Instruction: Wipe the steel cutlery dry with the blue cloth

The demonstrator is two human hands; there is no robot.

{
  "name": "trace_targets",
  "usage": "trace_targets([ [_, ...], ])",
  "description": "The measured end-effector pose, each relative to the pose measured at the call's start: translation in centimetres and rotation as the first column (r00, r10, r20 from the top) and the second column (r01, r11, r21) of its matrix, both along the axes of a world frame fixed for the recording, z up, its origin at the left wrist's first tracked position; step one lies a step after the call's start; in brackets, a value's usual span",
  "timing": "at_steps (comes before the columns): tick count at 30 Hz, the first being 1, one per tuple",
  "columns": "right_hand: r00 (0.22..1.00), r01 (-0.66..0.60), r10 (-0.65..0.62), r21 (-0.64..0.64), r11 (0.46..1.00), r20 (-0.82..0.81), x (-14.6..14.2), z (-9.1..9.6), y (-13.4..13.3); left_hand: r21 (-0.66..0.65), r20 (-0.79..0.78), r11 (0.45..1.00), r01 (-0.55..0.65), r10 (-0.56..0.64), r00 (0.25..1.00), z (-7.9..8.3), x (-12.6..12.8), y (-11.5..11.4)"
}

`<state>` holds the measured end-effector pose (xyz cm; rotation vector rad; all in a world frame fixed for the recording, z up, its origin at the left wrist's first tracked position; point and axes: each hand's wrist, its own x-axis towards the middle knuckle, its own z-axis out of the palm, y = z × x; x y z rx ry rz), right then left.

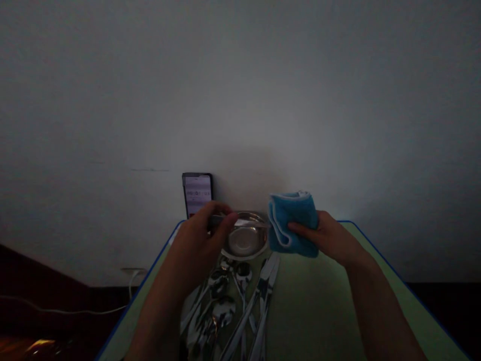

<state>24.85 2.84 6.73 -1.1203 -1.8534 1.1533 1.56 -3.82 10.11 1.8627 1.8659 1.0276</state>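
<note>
My left hand (205, 235) is closed on a table knife (251, 223), pinched between thumb and fingers. The knife lies level across the upper part of a round metal bowl (242, 243), its far end reaching to the cloth. A folded blue cloth with white edging (295, 228) is gripped in my right hand (334, 233), thumb on its near face. Whether the knife's tip is inside the cloth's fold cannot be seen. Below the bowl, several spoons (224, 311) and other knives (263, 296) lie in a loose pile, partly hidden by my left forearm.
A phone (198, 193) with a lit screen leans against the grey wall (300, 100) behind the bowl. The pale green table (311, 311) has a blue edge. On the left, a white cable (75, 312) runs to a wall outlet. The room is dim.
</note>
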Motion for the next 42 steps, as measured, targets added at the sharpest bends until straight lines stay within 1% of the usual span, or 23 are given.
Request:
trace_targets([
  [2,0.988,-0.096,0.094,0.013,0.995,0.121,0.6,0.6,-0.4,-0.031,-0.037,0.998,0.063,-0.065,0.997,-0.3,0.1,0.2],
  [3,0.982,-0.109,0.103,0.031,0.994,0.16,0.8,0.8,-0.5,-0.058,-0.055,0.991,0.117,-0.12,0.991,-0.4,0.2,0.3],
  [4,0.98,-0.097,0.086,0.055,0.994,0.177,1.1,0.9,-0.6,-0.083,-0.062,0.982,0.17,-0.176,0.982,-0.5,0.2,0.2],
  [6,0.988,-0.016,0.003,0.084,0.996,0.154,1.7,1.0,-0.5,-0.113,-0.044,0.956,0.27,-0.276,0.96,-0.5,0.1,-0.1],
  [8,0.992,0.099,-0.105,0.093,0.991,0.066,2.2,1.1,-0.5,-0.124,-0.006,0.929,0.348,-0.352,0.936,-0.3,-0.2,-0.8],
  [10,0.98,0.2,-0.198,0.121,0.972,-0.027,2.5,1.3,-0.5,-0.148,0.022,0.902,0.406,-0.407,0.913,0.0,-0.6,-1.7],
  [12,0.967,0.252,-0.243,0.162,0.954,-0.072,2.7,1.7,-0.8,-0.188,0.031,0.883,0.431,-0.433,0.901,0.5,-1.0,-2.6],
  [14,0.965,0.261,-0.254,0.19,0.946,-0.064,2.8,2.1,-1.3,-0.212,0.028,0.873,0.439,-0.443,0.896,1.1,-1.3,-3.4],
  [16,0.964,0.267,-0.259,0.194,0.944,-0.064,3.0,2.4,-1.7,-0.195,0.029,0.878,0.437,-0.44,0.897,1.7,-1.4,-3.9],
  [19,0.969,0.246,-0.238,0.148,0.958,-0.068,3.6,2.6,-2.3,-0.132,0.02,0.914,0.383,-0.383,0.923,2.3,-1.2,-4.3],
  [22,0.992,0.123,-0.125,0.077,0.989,0.017,4.5,2.7,-2.9,-0.081,-0.054,0.952,0.296,-0.3,0.952,2.5,-0.8,-4.2],
  [25,0.994,-0.011,0.004,0.058,0.998,0.11,5.3,2.9,-3.6,-0.038,-0.131,0.974,0.225,-0.228,0.965,2.5,-0.4,-3.9],
  [27,0.99,-0.051,0.039,0.081,0.995,0.137,5.5,3.0,-4.0,-0.018,-0.178,0.979,0.205,-0.205,0.962,2.3,-0.1,-3.7],
  [31,0.977,-0.085,0.057,0.131,0.988,0.207,5.2,3.1,-4.6,0.04,-0.301,0.972,0.232,-0.209,0.93,2.0,0.2,-3.5],
  [34,0.945,-0.203,0.178,0.066,0.977,0.276,4.9,3.0,-4.8,0.109,-0.359,0.961,0.256,-0.202,0.911,1.9,0.4,-3.4],
  [37,0.902,-0.319,0.299,0.014,0.948,0.311,4.8,3.0,-5.2,0.123,-0.363,0.952,0.282,-0.222,0.905,2.0,0.5,-3.5],
  [39,0.894,-0.335,0.317,0.003,0.942,0.317,4.9,2.9,-5.3,0.118,-0.358,0.953,0.278,-0.22,0.908,2.1,0.6,-3.5],
  [42,0.925,-0.282,0.263,0.033,0.959,0.275,5.1,2.6,-5.2,0.132,-0.327,0.969,0.209,-0.156,0.932,2.2,0.5,-3.6],
])
